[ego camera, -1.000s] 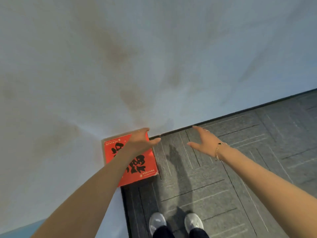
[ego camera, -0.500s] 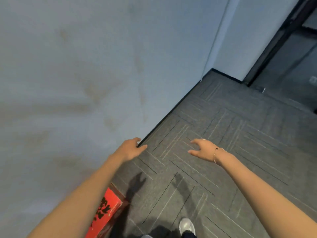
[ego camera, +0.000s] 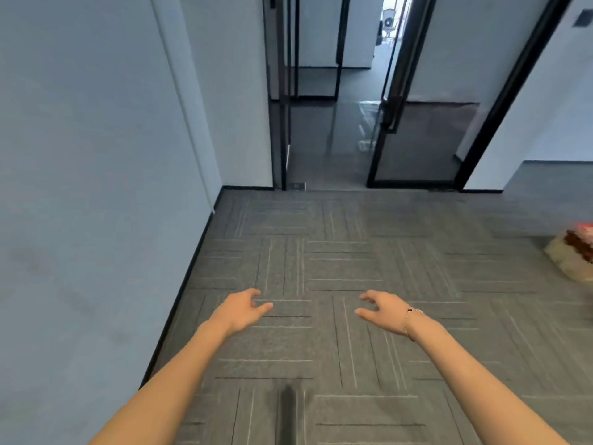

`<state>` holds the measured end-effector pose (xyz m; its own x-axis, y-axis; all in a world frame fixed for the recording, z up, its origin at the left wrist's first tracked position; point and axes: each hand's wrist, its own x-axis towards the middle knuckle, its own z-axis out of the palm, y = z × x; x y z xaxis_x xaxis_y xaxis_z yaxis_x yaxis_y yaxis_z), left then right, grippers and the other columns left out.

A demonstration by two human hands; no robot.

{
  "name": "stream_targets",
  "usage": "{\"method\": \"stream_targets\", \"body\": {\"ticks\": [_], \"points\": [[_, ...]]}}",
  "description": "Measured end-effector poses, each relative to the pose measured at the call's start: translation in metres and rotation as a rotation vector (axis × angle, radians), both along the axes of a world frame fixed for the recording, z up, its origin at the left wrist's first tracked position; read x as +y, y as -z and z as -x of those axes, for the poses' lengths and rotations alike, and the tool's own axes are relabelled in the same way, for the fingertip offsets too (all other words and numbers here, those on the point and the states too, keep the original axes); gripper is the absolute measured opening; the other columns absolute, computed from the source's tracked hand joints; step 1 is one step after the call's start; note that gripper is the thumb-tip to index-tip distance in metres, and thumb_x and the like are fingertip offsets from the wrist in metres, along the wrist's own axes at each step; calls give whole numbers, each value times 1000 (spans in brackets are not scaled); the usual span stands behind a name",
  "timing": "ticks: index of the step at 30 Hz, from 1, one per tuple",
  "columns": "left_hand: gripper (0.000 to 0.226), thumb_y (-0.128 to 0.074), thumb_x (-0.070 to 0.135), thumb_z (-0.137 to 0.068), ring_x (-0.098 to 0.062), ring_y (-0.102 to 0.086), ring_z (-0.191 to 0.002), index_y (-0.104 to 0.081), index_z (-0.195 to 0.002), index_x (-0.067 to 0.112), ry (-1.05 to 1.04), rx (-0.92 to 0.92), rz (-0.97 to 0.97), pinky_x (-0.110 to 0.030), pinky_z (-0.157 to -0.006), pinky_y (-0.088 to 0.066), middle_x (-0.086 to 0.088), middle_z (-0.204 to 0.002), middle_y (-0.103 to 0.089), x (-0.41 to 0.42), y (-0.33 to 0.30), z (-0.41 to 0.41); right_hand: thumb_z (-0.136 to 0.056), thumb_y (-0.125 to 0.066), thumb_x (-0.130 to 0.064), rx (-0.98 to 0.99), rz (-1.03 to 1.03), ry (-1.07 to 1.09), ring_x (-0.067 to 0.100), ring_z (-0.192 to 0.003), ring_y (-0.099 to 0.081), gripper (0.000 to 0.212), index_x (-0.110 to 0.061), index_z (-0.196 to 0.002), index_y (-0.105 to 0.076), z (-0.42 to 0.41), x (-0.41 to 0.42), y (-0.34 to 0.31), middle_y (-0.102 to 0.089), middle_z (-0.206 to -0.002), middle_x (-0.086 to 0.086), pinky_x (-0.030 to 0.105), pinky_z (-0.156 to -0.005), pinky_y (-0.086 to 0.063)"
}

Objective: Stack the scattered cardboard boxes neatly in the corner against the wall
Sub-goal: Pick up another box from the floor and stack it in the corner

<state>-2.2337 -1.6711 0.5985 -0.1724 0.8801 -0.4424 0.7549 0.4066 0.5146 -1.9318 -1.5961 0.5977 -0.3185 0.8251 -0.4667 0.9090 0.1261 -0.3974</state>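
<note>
left grip [ego camera: 240, 311] and right grip [ego camera: 382, 311] both released, fingers loosely curled, holding nothing, held out over grey carpet [ego camera: 321, 252] at lower centre. bracelet [ego camera: 409, 322] on right wrist. pale box-like thing [ego camera: 572, 253], blurred, on the floor at right edge. wall [ego camera: 96, 187] fills left; glass door [ego camera: 417, 123] upper centre.

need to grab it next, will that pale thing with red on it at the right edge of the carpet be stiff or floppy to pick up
Hard to say: the pale object with red is blurred and cut off by the frame edge. Its rounded, lumpy outline suggests something soft or bag-like, so it may sag. It lies low on the carpet, so rolling seems unlikely.
</note>
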Motion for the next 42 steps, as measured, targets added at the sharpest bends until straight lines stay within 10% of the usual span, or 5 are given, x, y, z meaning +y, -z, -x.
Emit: {"method": "stream_targets", "body": {"ticks": [18, 42], "points": [[62, -55, 50, -90, -19, -55, -115, -42, -140, 16, 519, 55, -20, -25, -95, -41, -2, -118, -60, 120, 0, -396, -92, -49, -45, -19, 15, 576, 20, -125, -49, 52, -18, -136, -44, -419, -55, -14, -46, -141, 6, 30, -104, -39], [55, -56, 48, -90, -19, -55, -118, -52, -133, 13, 1273, 29, -72, -24, -95, -40, -7, -128, -60, 296, -5, -843, -89, -54, -45, 41, -52, 1473, 18, -120, -53, 51, -16, -131, -51, -694, -114, -11, -55, -133, 4, 32, -102, -43]]}}
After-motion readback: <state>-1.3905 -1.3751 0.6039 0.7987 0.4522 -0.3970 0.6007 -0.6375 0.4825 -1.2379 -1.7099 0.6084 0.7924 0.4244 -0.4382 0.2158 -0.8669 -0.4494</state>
